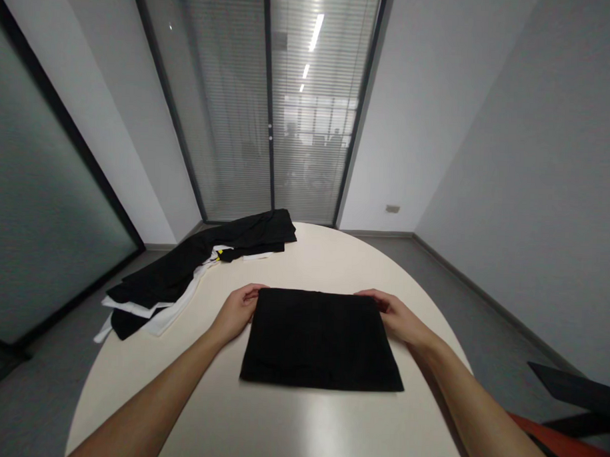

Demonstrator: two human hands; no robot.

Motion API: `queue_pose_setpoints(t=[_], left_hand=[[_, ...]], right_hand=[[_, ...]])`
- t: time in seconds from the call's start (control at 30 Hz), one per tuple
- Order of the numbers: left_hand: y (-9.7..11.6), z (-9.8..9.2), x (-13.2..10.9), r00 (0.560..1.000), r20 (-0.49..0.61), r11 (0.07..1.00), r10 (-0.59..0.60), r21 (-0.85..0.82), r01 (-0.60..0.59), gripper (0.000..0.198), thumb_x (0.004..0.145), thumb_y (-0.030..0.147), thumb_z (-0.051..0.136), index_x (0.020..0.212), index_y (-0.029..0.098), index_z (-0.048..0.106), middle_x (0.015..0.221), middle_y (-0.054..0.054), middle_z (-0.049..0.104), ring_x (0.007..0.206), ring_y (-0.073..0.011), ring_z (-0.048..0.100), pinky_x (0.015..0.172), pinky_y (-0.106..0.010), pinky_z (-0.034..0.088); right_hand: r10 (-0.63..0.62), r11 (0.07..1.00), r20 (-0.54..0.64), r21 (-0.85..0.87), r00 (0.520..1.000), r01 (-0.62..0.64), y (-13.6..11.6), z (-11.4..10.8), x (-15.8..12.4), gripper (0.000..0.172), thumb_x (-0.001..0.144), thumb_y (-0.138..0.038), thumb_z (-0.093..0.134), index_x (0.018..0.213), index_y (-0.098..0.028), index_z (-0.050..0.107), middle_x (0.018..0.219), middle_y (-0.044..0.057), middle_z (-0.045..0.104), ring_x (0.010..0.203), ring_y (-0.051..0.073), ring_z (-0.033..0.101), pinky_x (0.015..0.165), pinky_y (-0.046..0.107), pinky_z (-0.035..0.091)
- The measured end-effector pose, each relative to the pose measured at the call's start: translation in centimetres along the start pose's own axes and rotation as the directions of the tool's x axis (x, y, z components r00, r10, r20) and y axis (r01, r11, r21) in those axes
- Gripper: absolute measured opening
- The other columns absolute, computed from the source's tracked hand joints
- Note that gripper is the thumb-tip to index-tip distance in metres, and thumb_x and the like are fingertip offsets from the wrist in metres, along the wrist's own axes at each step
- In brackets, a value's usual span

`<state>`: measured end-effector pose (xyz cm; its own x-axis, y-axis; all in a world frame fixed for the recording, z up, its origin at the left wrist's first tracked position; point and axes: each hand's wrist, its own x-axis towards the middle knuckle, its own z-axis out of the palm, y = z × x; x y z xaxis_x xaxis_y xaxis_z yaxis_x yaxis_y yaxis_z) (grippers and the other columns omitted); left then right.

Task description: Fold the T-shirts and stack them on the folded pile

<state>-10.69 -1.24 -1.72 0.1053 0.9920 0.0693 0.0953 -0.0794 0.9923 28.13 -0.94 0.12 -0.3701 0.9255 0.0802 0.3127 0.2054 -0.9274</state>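
A black piece of cloth [322, 342], folded into a neat flat rectangle, lies in front of me on the round table. At its far left corner, my left hand [238, 311] is closed on the edge, with fingertips partly hidden by the fabric. My right hand [393, 315] grips the far right corner in the same way, its thumb and some fingertips out of sight. Whether the cloth is a garment cannot be told from its folded shape.
A loose pile of black and white clothes [183, 267] stretches along the table's [344, 253] left and far side, with a small yellow patch in it. A red and black chair [562, 437] stands at the lower right. Beyond the table is a glass partition with blinds [312, 162].
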Motion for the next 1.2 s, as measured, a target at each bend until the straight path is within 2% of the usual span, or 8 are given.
queue_pose_setpoints(t=[0.13, 0.33, 0.53, 0.7, 0.83, 0.97, 1.1, 1.2], left_hand=[[-0.1, -0.1, 0.0, 0.999, -0.022, 0.999, -0.028, 0.020, 0.029, 0.040, 0.077, 0.039, 0.068, 0.108, 0.014, 0.069, 0.089, -0.007, 0.075, 0.060, -0.0145, 0.062, 0.047, -0.021, 0.039], [-1.1, -0.5, 0.4, 1.000, 0.013, 1.000, -0.007, 0.012, 0.007, 0.039, 0.079, 0.037, 0.069, 0.111, 0.015, 0.071, 0.092, -0.007, 0.074, 0.066, -0.0153, 0.065, 0.053, -0.022, 0.046], [-2.3, -0.7, 1.3, 0.995, -0.027, 0.995, -0.092, -0.042, 0.091, 0.040, 0.072, 0.034, 0.071, 0.106, 0.012, 0.072, 0.059, 0.001, 0.064, 0.047, -0.0114, 0.054, 0.044, -0.020, 0.037], [-1.5, -0.7, 1.0, 0.994, 0.000, 0.992, -0.108, -0.061, 0.107, 0.042, 0.070, 0.033, 0.073, 0.108, 0.012, 0.072, 0.074, -0.004, 0.071, 0.054, -0.0123, 0.059, 0.047, -0.020, 0.040], [-0.7, -0.8, 0.4, 0.995, 0.075, 0.998, -0.066, -0.007, 0.066, 0.053, 0.074, 0.031, 0.072, 0.124, 0.015, 0.068, 0.076, -0.002, 0.071, 0.052, -0.0107, 0.057, 0.047, -0.021, 0.040], [-1.1, -1.5, 0.8, 0.999, 0.000, 0.992, -0.052, 0.114, 0.052, 0.039, 0.076, 0.031, 0.064, 0.109, 0.013, 0.076, 0.072, -0.003, 0.071, 0.045, -0.0093, 0.051, 0.044, -0.021, 0.039], [-0.5, -1.7, 1.2, 0.974, -0.223, 0.984, 0.044, 0.179, -0.003, 0.025, 0.080, 0.034, 0.060, 0.082, 0.016, 0.077, 0.103, -0.012, 0.075, 0.075, -0.0204, 0.069, 0.053, -0.026, 0.050], [2.0, -0.3, -0.1, 0.929, -0.247, 0.931, 0.276, 0.307, -0.195, 0.031, 0.090, 0.037, 0.056, 0.105, 0.019, 0.075, 0.119, -0.011, 0.072, 0.112, -0.0262, 0.065, 0.088, -0.036, 0.055]], right_hand=[[0.012, 1.000, -0.021, 0.028, 1.000, -0.011, 0.3, -0.6, 0.2, 0.051, 0.086, -0.059, 0.066, 0.115, -0.017, 0.070, 0.111, 0.013, 0.073, 0.101, 0.028, 0.068, 0.095, 0.044, 0.052], [-0.014, 1.000, -0.010, -0.001, 1.000, 0.014, 0.8, -0.7, 0.3, 0.056, 0.082, -0.059, 0.070, 0.119, -0.018, 0.069, 0.110, 0.013, 0.073, 0.100, 0.028, 0.068, 0.093, 0.044, 0.052], [0.024, 0.995, -0.026, 0.096, 0.999, -0.022, 2.1, -0.9, 0.9, 0.062, 0.085, -0.062, 0.066, 0.126, -0.016, 0.068, 0.100, 0.011, 0.075, 0.090, 0.025, 0.069, 0.087, 0.040, 0.053], [0.019, 0.997, -0.038, 0.070, 0.999, -0.016, 1.8, -0.7, 0.3, 0.072, 0.083, -0.062, 0.068, 0.140, -0.019, 0.058, 0.103, 0.011, 0.075, 0.089, 0.023, 0.069, 0.086, 0.041, 0.055], [-0.035, 0.999, -0.060, 0.029, 0.998, 0.037, 1.5, -0.8, 0.1, 0.062, 0.082, -0.058, 0.071, 0.134, -0.024, 0.064, 0.120, 0.012, 0.072, 0.107, 0.028, 0.067, 0.099, 0.046, 0.051], [0.019, 0.999, -0.091, 0.034, 0.996, -0.016, 2.8, -1.2, 0.4, 0.053, 0.083, -0.060, 0.069, 0.118, -0.021, 0.075, 0.112, 0.012, 0.075, 0.108, 0.031, 0.068, 0.102, 0.049, 0.049], [-0.010, 1.000, -0.079, -0.023, 0.997, 0.008, 3.2, -1.8, 0.6, 0.048, 0.085, -0.059, 0.067, 0.111, -0.021, 0.077, 0.109, 0.012, 0.075, 0.104, 0.031, 0.069, 0.101, 0.051, 0.050], [-0.162, 0.966, -0.186, -0.228, 0.969, 0.117, 1.1, -1.5, 0.3, 0.044, 0.089, -0.061, 0.058, 0.097, -0.023, 0.079, 0.112, 0.012, 0.074, 0.110, 0.032, 0.066, 0.106, 0.053, 0.045]])
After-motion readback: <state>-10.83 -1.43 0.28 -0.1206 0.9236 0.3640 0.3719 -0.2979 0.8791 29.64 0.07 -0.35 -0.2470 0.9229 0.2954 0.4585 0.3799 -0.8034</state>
